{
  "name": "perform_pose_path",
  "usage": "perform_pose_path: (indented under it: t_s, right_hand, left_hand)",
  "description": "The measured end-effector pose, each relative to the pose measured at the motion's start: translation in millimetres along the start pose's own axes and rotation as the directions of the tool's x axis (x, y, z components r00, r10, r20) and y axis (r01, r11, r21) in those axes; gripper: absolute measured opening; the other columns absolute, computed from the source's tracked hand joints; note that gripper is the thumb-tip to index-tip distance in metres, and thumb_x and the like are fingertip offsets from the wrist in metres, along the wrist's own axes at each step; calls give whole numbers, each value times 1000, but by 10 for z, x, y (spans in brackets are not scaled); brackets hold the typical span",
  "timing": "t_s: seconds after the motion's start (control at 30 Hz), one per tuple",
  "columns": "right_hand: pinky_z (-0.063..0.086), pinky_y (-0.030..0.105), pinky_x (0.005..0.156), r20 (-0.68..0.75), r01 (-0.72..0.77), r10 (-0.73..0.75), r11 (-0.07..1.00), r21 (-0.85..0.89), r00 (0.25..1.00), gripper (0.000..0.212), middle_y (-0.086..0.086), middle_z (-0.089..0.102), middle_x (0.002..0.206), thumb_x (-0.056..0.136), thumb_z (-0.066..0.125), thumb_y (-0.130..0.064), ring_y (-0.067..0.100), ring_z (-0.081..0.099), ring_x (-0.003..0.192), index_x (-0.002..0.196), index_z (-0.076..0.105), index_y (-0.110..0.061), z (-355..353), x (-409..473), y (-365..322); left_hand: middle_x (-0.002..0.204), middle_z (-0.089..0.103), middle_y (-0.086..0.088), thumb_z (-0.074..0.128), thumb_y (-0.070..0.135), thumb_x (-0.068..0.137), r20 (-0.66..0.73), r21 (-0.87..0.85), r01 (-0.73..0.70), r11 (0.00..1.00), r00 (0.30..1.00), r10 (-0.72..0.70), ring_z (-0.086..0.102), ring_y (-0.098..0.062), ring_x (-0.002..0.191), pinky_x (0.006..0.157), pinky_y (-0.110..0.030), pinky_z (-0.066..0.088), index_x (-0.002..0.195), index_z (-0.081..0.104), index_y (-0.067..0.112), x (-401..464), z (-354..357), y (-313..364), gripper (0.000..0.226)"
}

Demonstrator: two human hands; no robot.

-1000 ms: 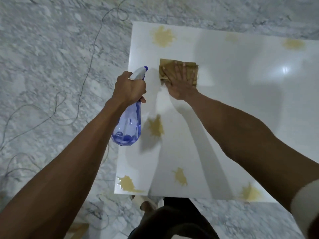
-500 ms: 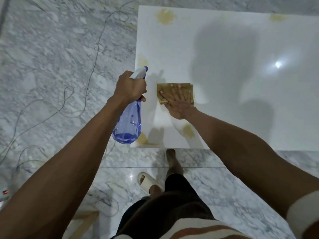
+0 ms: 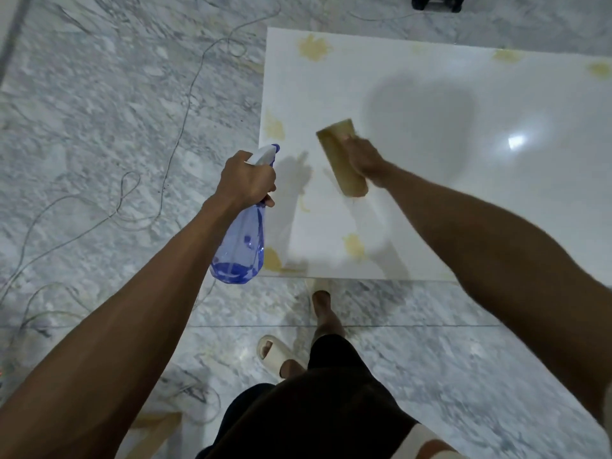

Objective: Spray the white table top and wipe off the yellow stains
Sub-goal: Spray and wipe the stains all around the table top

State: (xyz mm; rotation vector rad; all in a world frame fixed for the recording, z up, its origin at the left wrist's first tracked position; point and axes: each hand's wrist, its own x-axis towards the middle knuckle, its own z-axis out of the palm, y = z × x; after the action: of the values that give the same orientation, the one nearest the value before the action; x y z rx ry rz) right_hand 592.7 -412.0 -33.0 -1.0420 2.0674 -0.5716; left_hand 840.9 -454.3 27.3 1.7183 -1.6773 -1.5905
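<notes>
- Sweeping across the white counter, the right hand is now dragging the yellowish cloth leftward and nearer, turned at a slant, where half a second ago it was lying square under a flat palm; blur hides the fingers, so I cannot tell whether they are pressing flat or gripping the cloth.
- Showing up to the left of the cloth is only a faint yellow smear, so I am judging that this patch is nearly wiped while much of the job is remaining.
- Waiting untouched are the yellow stains: one at the far left corner, two along the far right edge, one on the left edge, one at the near left corner and one near the front edge.
- Staying clamped on the neck and trigger of the blue spray bottle, the left hand is holding it just off the counter's left edge, nozzle pointing toward the far side, unchanged from before.
- Looking for writing, I am finding no brand, label or readable text on the bottle, cloth or counter.
</notes>
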Motion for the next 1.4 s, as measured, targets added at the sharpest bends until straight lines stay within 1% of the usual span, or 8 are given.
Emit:
perform_pose_path:
  t_s: [0.1, 0.23, 0.33, 0.43, 1.03, 1.23, 1.33, 1.4]
  right_hand:
    - [35, 23, 77, -118, 111, -117, 992, -59, 986, 53, 13, 63, 112, 103, 27, -50, 19, 53, 94, 118, 60, -11, -268, 680, -311]
    - [38, 42, 108, 28, 327, -338, 883, -337, 941, 42, 0, 51, 144, 106, 25, -25, 24, 52, 128, 142, 46, -31, -269, 1787, -482]
    - [43, 51, 103, 29, 203, -250, 706, -678, 968, 39, 13, 54, 138, 103, 32, -21, 37, 55, 124, 137, 51, -21, -21, 2238, -445]
    - [7, 58, 121, 70, 169, -161, 769, -617, 984, 54, 15, 10, 165, 105, 28, -33, 37, 10, 151, 157, 18, -24, 419, 2307, -173]
    - [-4, 59, 120, 175, 189, -89, 675, -713, 980, 55, 2, -14, 166, 105, 17, -47, 29, -14, 152, 155, -5, -44, 1575, -719, 692]
    - [11, 49, 120, 350, 235, -20, 777, -585, 937, 50, 1, 12, 165, 109, 17, -30, 28, 14, 151, 159, 14, -29, 1267, -1029, 313]
    - [36, 41, 112, 253, 204, -176, 975, -89, 951, 49, -13, 50, 144, 106, 19, -26, 14, 50, 131, 145, 41, -44, 1080, -1146, 116]
    - [43, 25, 103, 129, 87, -151, 910, 406, 980, 36, -17, 66, 122, 106, 31, -27, 4, 59, 118, 125, 61, -30, 969, -1342, -88]
  left_hand:
    - [83, 64, -21, 57, 8, 93, -23, 4, -19, 1000, 1000, 19, 57, -16, 35, 50, -31, 55, 92, 63, 5, 269, -39, 199, 7]
    - [85, 61, -20, 57, 13, 94, -58, -23, -17, 1000, 998, 16, 57, -13, 43, 43, -25, 54, 91, 65, -11, 734, -3, 385, 25]
    - [83, 61, -20, 55, 11, 94, -81, -16, 1, 1000, 997, -2, 54, -26, 53, 43, -22, 50, 93, 62, -20, 1032, 38, 425, 32]
    - [86, 62, -24, 53, 4, 91, -97, -23, 13, 1000, 995, -15, 55, -24, 52, 42, -21, 49, 98, 63, -19, 1206, 48, 432, 27]
    - [81, 67, -19, 59, 24, 96, 106, 72, -52, 996, 993, 44, 59, -19, 36, 46, -25, 49, 82, 64, -3, -273, -236, -372, 31]
    - [71, 63, -15, 60, 26, 92, 126, 57, -87, 995, 989, 79, 63, -24, 42, 62, -39, 57, 76, 61, 7, -793, -396, -448, 25]
    - [76, 60, -18, 59, 18, 96, 112, 88, -132, 987, 986, 122, 60, -24, 42, 55, -33, 54, 76, 59, 5, -931, -501, -373, 24]
    - [77, 63, -17, 60, 18, 96, 91, 104, -159, 982, 985, 149, 61, -21, 40, 56, -32, 54, 76, 60, 2, -1019, -554, -297, 25]
